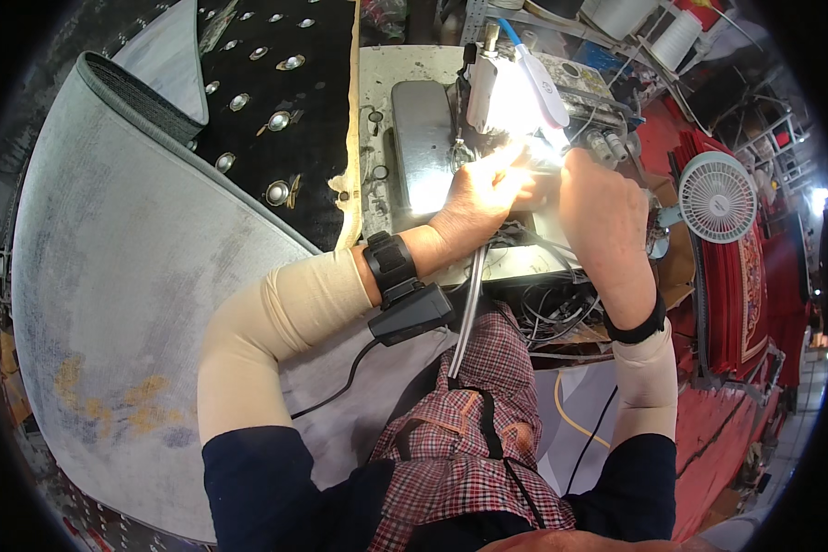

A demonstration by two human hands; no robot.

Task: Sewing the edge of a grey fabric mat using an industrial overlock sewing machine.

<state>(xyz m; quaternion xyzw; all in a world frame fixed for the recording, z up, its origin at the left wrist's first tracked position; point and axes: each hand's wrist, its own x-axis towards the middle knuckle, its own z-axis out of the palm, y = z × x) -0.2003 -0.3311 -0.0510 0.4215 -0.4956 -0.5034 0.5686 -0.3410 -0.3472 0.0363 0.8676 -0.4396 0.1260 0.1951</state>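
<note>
Both hands are raised under the bright lamp at the head of a sewing machine (492, 92). My left hand (484, 195) has its fingers drawn together just below the machine head, and glare washes out the tips. Close by on the right, my right hand (603, 207) is closed, its fingertips bent in toward the lit spot. Anything small between the fingers of either hand is lost in the glare. A pale narrow strip (470, 313) runs from my lap up toward the machine. Beside my left hand lies a smooth grey metal plate (423, 120).
A large grey rug (156, 239) curls over the left side, partly across a black table (327, 110) studded with metal balls. At right are a small fan (718, 197) and stacked red rugs (722, 304). Thread cones (677, 40) stand at the back; cables (561, 308) hang below the machine.
</note>
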